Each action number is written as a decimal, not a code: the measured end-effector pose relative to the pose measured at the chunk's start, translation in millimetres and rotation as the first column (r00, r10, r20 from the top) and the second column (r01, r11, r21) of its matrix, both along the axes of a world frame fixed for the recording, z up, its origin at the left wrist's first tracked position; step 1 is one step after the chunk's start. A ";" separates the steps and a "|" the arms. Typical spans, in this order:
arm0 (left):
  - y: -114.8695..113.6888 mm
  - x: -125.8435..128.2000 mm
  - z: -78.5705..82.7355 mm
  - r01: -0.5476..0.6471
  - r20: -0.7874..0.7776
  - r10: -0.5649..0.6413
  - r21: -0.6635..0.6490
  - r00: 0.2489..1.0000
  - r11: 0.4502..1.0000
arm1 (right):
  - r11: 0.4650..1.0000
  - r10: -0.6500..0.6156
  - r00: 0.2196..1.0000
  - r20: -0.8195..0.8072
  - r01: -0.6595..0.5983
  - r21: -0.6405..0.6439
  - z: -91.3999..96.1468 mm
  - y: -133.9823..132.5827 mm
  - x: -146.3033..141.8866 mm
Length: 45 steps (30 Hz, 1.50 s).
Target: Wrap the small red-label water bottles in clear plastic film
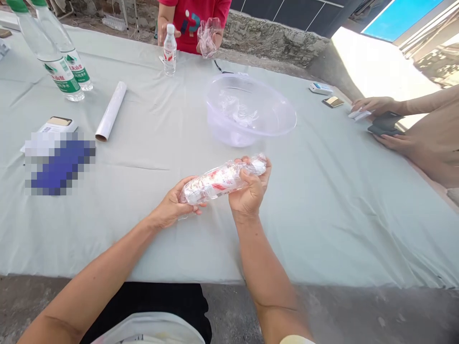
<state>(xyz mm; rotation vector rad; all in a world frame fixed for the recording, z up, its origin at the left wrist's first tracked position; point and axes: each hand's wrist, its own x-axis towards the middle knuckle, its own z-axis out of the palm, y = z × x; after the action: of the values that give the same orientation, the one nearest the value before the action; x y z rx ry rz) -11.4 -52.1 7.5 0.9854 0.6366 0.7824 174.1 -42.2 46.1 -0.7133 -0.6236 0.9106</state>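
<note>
Head view (the only view supplied). We find the wrapped bottle [222, 181] held just above the grey table cloth [322, 215], near the table's front edge. It lies almost level, with its right end slightly higher. It is a small bottle with a red-and-white label, covered in clear film.

The left hand [175, 200] is closed around the bottle's lower left end, with the thumb on top. The right hand [251, 188] is clamped on the upper right end, with the fingers curled over the film.

We note a clear basin [283, 119] just beyond the bottle, holding crumpled film. A roll of film [111, 111] lies to the left, and two large bottles [60, 62] with green labels stand at the far left.

Across the table, a person in red holds a wad of film [208, 36] beside a standing bottle [169, 50]. Another person's hands [376, 105] rest at the right edge, well apart from the wrapped bottle.
</note>
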 end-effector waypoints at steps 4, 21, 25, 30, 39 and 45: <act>6.2 -19.5 7.6 0.129 -0.007 -0.129 -0.001 0.992 0.992 | 0.991 0.056 0.989 -0.136 -0.072 -0.116 -6.0 4.2 -2.5; 14.7 -18.2 -1.6 0.119 0.483 0.165 -0.504 0.860 0.856 | 0.988 -0.001 0.977 0.213 -0.031 0.148 -11.6 -4.6 -25.7; 15.6 -22.8 -2.2 -0.092 0.325 0.288 -0.506 0.901 0.857 | 0.925 -0.110 0.855 0.507 -0.099 0.368 1.8 -14.0 -60.8; 18.5 -28.2 -5.6 -0.183 0.298 0.366 -0.499 0.881 0.847 | 0.875 -0.215 0.686 0.695 -0.180 0.449 25.2 -19.1 -102.6; 31.7 -39.5 -3.8 -0.136 0.504 0.553 -0.645 0.664 0.752 | 0.978 0.133 0.780 0.612 -0.205 0.048 47.8 51.0 -125.9; 33.5 -40.3 -7.9 -0.101 0.430 0.510 -0.683 0.745 0.723 | 0.998 -0.061 0.725 0.686 0.023 0.064 38.3 205.2 -105.6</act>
<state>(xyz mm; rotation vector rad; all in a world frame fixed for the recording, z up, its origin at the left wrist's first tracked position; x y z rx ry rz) -51.7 -18.6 -0.4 -0.0362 0.4560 1.0402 68.5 163.0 84.4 -1.0256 -1.2864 0.5570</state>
